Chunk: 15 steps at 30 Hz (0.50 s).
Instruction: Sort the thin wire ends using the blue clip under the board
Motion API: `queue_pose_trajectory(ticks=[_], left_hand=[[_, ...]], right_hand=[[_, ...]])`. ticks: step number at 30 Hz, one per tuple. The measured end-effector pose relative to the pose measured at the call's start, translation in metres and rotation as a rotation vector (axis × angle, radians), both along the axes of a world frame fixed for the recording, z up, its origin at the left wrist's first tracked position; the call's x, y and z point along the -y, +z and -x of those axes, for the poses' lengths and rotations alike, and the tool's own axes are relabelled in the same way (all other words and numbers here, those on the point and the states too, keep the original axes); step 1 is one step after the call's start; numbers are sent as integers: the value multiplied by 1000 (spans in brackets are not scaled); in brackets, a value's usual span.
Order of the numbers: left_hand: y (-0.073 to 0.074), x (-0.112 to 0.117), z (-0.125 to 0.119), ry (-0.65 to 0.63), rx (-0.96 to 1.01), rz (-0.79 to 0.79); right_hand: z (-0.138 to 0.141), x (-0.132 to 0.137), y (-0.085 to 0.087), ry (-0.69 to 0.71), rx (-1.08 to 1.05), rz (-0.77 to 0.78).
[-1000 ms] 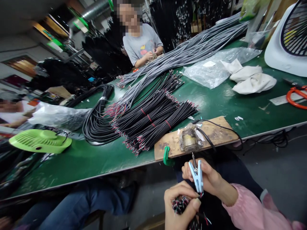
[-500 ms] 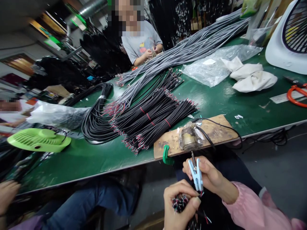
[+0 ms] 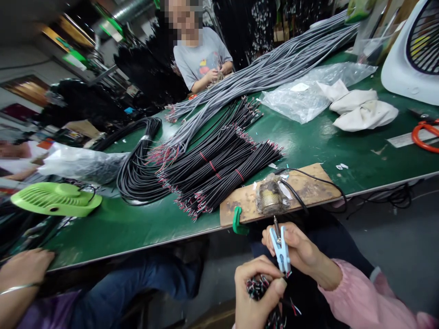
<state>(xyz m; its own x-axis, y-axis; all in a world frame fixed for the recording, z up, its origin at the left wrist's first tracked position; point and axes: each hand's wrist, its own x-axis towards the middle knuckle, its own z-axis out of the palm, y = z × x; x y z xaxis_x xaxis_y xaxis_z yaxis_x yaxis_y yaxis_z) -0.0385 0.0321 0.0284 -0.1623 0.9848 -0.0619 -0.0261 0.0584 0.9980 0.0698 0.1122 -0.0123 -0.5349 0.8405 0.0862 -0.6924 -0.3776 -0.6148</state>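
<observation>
Left hand [image 3: 254, 310]: fingers [image 3: 258, 266] curled, pinching | Right hand [image 3: 302, 249]: fingers bent, gripping, just beyond the left

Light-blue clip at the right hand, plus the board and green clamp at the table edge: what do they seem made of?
Light-blue clip: probably plastic, from its even colour and smooth, molded-looking arms.
Board: looks like wood or plywood, tan, worn and darkly stained.
Green clamp: smooth, uniform green; plastic or painted metal, I can't tell which.

Head view: aimed forward and down, tilted.
Left hand [image 3: 254, 292], right hand [image 3: 303, 250]: seen close, from above, lower right.
Green table [image 3: 137, 225]: viewed slantwise, mid-frame.
Co-worker [image 3: 197, 59]: shown farther, upper centre.
</observation>
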Motion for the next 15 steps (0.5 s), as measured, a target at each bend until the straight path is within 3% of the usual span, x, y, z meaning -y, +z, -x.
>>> queue_pose_trajectory(ticks=[7,15], left_hand=[[-3,1,-2,33,88,31],[-1,1,-4,33,163,9]], right_hand=[[-4,-1,-3,64,22,21],[-15,5,-31,41,123,101]])
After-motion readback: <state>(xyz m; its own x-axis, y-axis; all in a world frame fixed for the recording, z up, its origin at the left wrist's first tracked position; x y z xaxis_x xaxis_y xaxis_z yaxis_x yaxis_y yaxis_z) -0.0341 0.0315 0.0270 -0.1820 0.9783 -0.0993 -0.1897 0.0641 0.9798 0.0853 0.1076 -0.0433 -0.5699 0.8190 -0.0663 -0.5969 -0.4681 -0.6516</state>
